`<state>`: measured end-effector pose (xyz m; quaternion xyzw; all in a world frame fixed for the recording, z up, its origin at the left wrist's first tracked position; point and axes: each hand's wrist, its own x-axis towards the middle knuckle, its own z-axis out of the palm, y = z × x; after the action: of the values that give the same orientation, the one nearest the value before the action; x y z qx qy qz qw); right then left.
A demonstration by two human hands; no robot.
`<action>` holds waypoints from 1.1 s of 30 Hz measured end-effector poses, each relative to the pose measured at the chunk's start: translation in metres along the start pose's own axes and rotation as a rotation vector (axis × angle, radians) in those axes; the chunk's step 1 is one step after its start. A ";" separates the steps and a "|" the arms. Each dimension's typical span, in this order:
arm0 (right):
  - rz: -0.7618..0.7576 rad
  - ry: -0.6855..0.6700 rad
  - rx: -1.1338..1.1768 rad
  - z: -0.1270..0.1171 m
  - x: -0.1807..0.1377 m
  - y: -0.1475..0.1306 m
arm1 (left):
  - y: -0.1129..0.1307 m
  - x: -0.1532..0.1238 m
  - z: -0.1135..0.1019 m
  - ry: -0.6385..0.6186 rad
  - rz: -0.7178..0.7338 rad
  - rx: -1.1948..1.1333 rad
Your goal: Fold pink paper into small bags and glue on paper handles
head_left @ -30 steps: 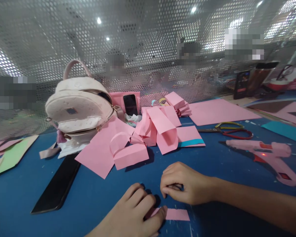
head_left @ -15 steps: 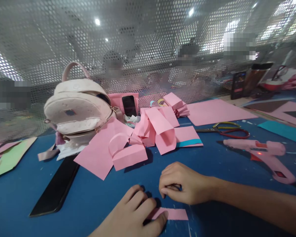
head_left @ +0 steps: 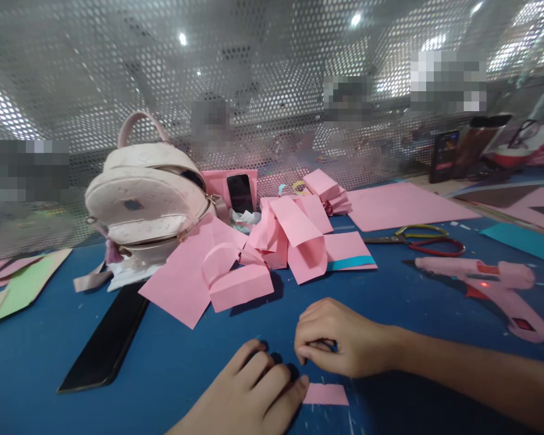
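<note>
At the front of the table lies a short pink paper strip [head_left: 327, 394], its left part hidden under my left hand [head_left: 254, 386]. That hand's fingers are curled and its thumb is drawn in against the strip. Just above and right of the strip, my right hand [head_left: 330, 338] rests with bent fingers, the thumb close to the fingertips. What it holds, if anything, is hidden. Farther back are folded pink paper pieces [head_left: 241, 289], one with a curved band like a handle, and a pink card with a blue strip [head_left: 351, 251].
A pink hot glue gun [head_left: 478, 272] with a lit red light lies right, below scissors [head_left: 424, 238]. A white backpack [head_left: 149, 193] stands at back left, with a black flat case [head_left: 102, 344] before it. A phone [head_left: 240, 193] leans near the perforated screen [head_left: 272, 72].
My left thumb has drawn back toward the fingers, and less of the strip shows beside it. My right hand keeps its pose. The whole view has shifted slightly.
</note>
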<state>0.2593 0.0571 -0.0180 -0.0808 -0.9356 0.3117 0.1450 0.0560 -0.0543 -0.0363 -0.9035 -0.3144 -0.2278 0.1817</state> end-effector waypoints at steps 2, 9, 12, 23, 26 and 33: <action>-0.003 0.002 -0.001 0.000 0.000 0.000 | -0.001 0.001 -0.002 -0.003 0.012 0.001; -0.006 0.001 -0.020 0.001 -0.002 0.001 | -0.002 0.005 -0.005 -0.014 0.039 -0.011; -0.008 0.006 -0.029 0.002 -0.002 0.002 | -0.002 0.005 -0.005 -0.001 0.042 -0.006; -0.016 0.007 -0.039 0.002 -0.003 0.002 | -0.002 0.007 -0.006 0.063 0.024 -0.029; -0.022 0.001 -0.033 0.002 -0.002 0.001 | -0.002 0.001 -0.004 0.078 -0.013 -0.069; -0.034 0.008 -0.042 0.002 -0.002 0.000 | -0.005 -0.006 -0.007 0.057 -0.141 -0.132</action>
<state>0.2601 0.0556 -0.0201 -0.0691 -0.9425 0.2894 0.1522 0.0468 -0.0564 -0.0329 -0.8822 -0.3564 -0.2856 0.1142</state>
